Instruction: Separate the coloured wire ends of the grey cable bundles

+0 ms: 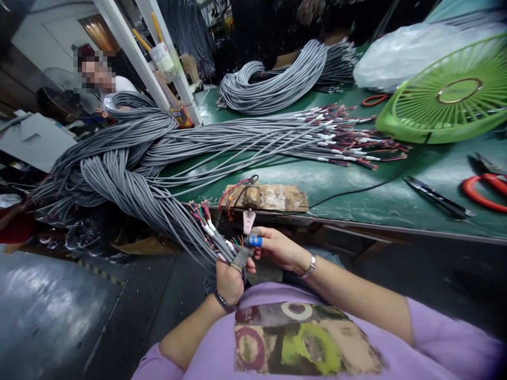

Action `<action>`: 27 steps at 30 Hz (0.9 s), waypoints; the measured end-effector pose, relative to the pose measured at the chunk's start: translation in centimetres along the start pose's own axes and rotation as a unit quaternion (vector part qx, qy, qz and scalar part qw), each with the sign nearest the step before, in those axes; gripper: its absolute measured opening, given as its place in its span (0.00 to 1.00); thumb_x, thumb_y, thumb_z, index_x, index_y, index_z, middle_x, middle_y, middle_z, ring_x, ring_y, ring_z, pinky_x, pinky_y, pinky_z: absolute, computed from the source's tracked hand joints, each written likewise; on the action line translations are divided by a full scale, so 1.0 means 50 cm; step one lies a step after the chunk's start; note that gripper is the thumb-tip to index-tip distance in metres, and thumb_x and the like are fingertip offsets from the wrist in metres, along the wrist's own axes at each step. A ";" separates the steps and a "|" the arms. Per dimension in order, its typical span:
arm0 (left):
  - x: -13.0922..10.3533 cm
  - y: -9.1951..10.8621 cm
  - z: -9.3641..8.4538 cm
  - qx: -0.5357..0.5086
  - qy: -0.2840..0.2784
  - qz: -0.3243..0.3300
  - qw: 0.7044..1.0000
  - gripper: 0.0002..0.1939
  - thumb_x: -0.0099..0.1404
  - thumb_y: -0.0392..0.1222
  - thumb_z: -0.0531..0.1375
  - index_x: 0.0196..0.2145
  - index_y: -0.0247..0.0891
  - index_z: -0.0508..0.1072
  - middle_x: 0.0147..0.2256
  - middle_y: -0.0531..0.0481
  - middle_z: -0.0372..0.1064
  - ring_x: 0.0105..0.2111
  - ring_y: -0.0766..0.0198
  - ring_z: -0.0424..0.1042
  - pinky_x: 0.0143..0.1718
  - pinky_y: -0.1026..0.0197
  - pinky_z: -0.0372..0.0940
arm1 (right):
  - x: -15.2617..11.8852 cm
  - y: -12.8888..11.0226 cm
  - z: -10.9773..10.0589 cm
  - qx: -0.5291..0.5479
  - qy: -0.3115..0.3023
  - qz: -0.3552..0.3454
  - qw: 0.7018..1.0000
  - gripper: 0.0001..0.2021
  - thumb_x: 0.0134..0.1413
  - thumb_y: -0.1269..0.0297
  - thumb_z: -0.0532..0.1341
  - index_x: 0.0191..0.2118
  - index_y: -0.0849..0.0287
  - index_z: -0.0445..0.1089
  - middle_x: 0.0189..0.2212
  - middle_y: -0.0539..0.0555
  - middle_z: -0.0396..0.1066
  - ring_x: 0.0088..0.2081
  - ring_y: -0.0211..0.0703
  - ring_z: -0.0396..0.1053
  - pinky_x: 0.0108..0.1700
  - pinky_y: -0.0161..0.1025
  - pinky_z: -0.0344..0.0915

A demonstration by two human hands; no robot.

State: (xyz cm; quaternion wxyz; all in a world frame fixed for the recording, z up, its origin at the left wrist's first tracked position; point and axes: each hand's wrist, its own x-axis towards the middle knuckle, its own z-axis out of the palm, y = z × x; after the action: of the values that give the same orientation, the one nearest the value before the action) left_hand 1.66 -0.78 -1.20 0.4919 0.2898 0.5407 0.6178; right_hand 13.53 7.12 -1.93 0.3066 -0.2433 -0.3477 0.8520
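My left hand is closed around the ends of several grey cables, whose stripped tips show thin coloured wires and white wraps. My right hand, with blue tape on one finger, is closed in a pinch close beside the left fingers. What it pinches is too small to make out. Just above the right fingertips, a pale pink clip-like piece stands at the table's front edge, below a wooden block with a metal part and red and black leads on it.
Long bundles of grey cable lie across the green table, with a coil behind. To the right are a green fan, black-handled pliers and red-handled scissors. A person is at the back left.
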 end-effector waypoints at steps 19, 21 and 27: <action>-0.003 0.018 -0.019 -0.047 -0.048 -0.003 0.998 0.10 0.48 0.41 0.69 0.28 0.34 0.76 0.23 0.49 0.74 0.19 0.65 0.71 0.20 0.66 0.64 | 0.003 0.017 0.010 0.039 -0.004 0.045 0.998 0.10 0.43 0.64 0.67 0.24 0.62 0.65 0.16 0.47 0.64 0.20 0.32 0.60 0.24 0.31 0.56; -0.003 0.020 -0.022 -0.062 -0.050 -0.005 0.997 0.11 0.47 0.41 0.69 0.28 0.35 0.76 0.23 0.49 0.75 0.18 0.66 0.70 0.19 0.66 0.64 | 0.006 0.016 0.001 0.071 0.008 0.057 0.996 0.09 0.45 0.64 0.66 0.26 0.61 0.66 0.18 0.48 0.66 0.20 0.32 0.62 0.25 0.31 0.59; 0.003 0.015 -0.035 -0.089 -0.063 0.026 0.994 0.11 0.49 0.42 0.69 0.30 0.35 0.77 0.26 0.48 0.76 0.19 0.67 0.72 0.21 0.67 0.65 | 0.030 -0.015 -0.019 0.124 0.032 0.073 0.989 0.16 0.57 0.52 0.57 0.32 0.61 0.69 0.27 0.51 0.70 0.24 0.32 0.64 0.26 0.31 0.63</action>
State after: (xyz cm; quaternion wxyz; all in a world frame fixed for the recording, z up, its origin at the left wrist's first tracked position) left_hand -0.16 -1.24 -0.94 0.5326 0.2971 0.4436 0.6567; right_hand 13.37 8.99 -2.29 0.2824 -0.2552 -0.2108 0.9004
